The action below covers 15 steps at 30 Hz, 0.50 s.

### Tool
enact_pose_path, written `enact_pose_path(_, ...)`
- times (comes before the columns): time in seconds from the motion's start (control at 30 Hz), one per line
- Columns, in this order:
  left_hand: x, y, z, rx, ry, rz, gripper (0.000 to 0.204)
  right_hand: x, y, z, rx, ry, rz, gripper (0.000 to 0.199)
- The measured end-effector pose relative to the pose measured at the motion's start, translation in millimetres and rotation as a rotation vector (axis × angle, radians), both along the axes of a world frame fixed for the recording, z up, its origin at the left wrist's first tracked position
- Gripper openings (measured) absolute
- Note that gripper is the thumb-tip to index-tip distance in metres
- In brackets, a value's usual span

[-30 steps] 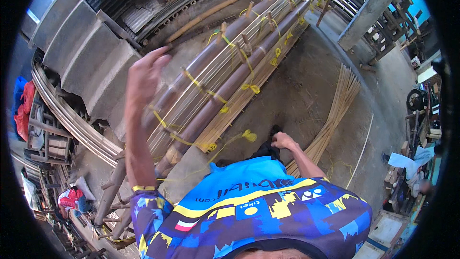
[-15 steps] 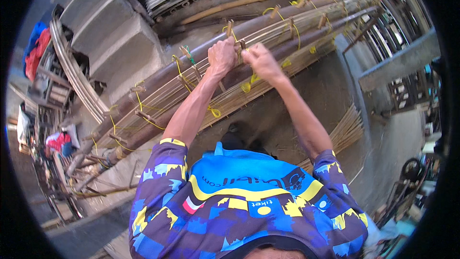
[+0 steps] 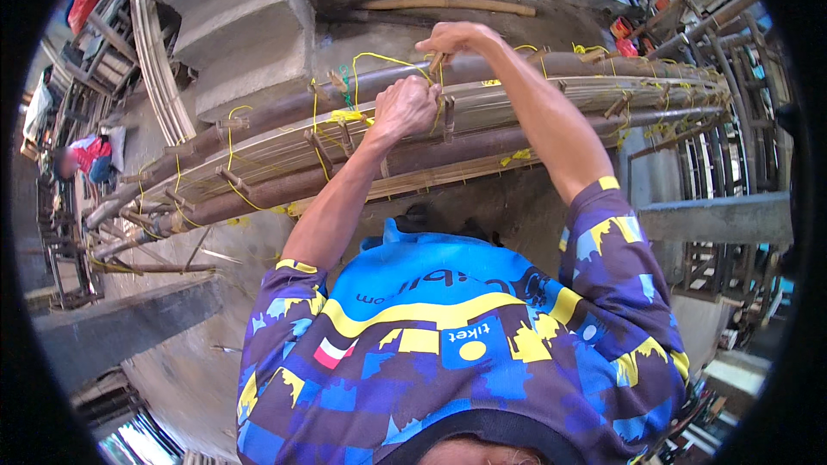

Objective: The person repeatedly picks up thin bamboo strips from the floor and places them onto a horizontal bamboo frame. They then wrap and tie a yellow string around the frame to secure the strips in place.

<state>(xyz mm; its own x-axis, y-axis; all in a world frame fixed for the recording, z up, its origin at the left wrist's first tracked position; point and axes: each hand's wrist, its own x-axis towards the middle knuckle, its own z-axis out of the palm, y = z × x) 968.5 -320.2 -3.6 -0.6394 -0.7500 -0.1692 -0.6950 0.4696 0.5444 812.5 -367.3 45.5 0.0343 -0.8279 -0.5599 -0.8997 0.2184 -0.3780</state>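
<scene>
A yellow cord [image 3: 379, 58] is looped over the long bamboo bundle [image 3: 517, 108] near its middle. The cord is gripped by the clenched left hand [image 3: 405, 108], while a short wooden peg [image 3: 437, 61] is pinched by the right hand [image 3: 457, 39] just above.

One head-worn fisheye looks steeply down, close over the bamboo bundle [image 3: 482, 120].

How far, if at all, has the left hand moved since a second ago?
Yes. The left hand was raised clear of the bamboo bundle then; it now grips the bundle's yellow cord beside the right hand.
</scene>
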Motion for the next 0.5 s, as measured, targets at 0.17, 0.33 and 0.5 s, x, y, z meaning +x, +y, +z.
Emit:
enact_pose_path(0.17,7.9,12.2,-7.5,-0.061,0.125,0.099,0.035,14.5,49.9,29.4,-0.288,-1.393,-0.451,0.024)
enact_pose_path(0.33,-6.3,-11.8,39.1,-0.042,0.345,-0.123,0.028,64.9,152.5,-28.5,-0.68,-0.507,0.32,0.017)
enact_pose_path(0.5,-78.0,-92.9,12.2,-0.242,0.355,-0.204,0.026,73.9,169.1,-83.6,-0.78,-0.509,0.356,0.013)
